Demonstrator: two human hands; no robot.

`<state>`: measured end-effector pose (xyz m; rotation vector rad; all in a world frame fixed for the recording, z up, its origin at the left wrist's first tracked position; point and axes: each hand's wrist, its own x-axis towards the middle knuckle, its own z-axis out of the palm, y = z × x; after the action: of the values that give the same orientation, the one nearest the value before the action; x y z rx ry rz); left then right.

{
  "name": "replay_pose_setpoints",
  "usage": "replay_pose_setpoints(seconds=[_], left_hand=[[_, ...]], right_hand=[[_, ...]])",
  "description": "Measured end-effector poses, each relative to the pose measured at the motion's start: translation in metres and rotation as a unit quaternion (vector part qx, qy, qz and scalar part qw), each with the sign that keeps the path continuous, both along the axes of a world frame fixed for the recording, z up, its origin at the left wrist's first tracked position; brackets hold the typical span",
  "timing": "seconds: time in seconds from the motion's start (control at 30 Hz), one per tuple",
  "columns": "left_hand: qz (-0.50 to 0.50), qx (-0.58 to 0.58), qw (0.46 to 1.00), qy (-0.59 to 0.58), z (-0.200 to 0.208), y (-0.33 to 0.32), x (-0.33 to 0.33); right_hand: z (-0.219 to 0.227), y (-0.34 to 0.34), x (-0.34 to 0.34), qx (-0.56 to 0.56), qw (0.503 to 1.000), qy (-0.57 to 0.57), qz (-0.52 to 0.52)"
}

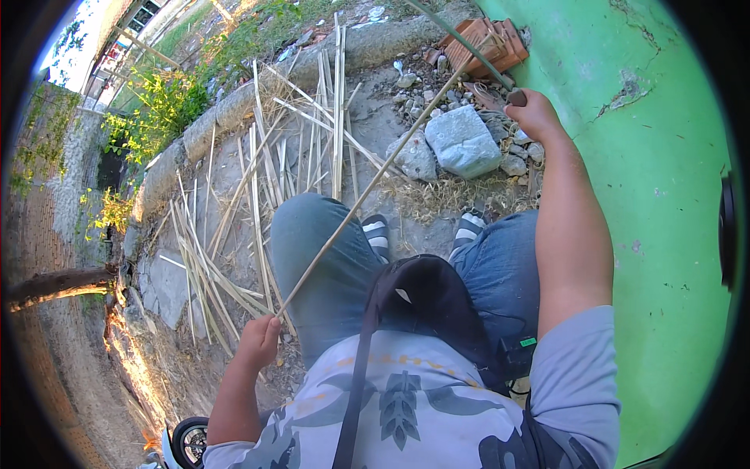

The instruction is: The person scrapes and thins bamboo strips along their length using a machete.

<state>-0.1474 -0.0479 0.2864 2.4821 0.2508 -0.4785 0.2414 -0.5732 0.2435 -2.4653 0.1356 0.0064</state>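
Note:
My left hand [259,341] is closed round the near end of a long, thin bamboo strip [369,193]. The strip slants up to the right, over my left knee, and its far end reaches the blade in my other hand. My right hand [535,116], arm stretched out, grips the brown handle of a long-bladed knife [474,53]. Its slim, slightly curved blade points away and to the left, beyond the stones. Pale split bamboo strips [254,176] lie scattered on the ground left of my legs.
A big pale stone block [463,141] lies ahead of my feet, among rubble. Behind it are stacked orange hollow bricks [486,45]. A green wall [656,234] runs along my right. A low concrete kerb [226,117] curves past the strips, with a leafy bush [160,109] beyond.

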Motion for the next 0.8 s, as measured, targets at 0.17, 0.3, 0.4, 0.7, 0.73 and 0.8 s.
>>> replay_pose_setpoints(seconds=[0.17, 0.3, 0.4, 0.7, 0.73, 0.8], left_hand=[[-0.008, -0.004, 1.000, -0.022, -0.011, 0.008, -0.008], [-0.005, -0.020, 1.000, -0.008, -0.006, 0.007, -0.001], [-0.009, -0.016, 1.000, -0.005, -0.003, 0.008, 0.001], [0.002, -0.031, 0.999, -0.017, -0.023, 0.016, -0.010], [0.010, -0.040, 0.999, -0.021, -0.025, 0.017, -0.012], [0.011, -0.038, 0.999, -0.015, -0.020, 0.013, -0.009]], right_hand=[[0.022, 0.012, -0.012, 0.000, 0.995, -0.027, 0.097], [-0.019, -0.016, 0.004, 0.011, 0.998, -0.055, 0.001], [-0.034, -0.017, 0.007, 0.087, 0.993, -0.041, -0.072], [0.001, 0.000, 0.002, 0.092, 0.995, 0.002, 0.033], [0.005, 0.000, 0.003, 0.066, 0.998, -0.006, 0.019], [0.004, -0.002, 0.003, 0.039, 0.999, -0.015, 0.004]])
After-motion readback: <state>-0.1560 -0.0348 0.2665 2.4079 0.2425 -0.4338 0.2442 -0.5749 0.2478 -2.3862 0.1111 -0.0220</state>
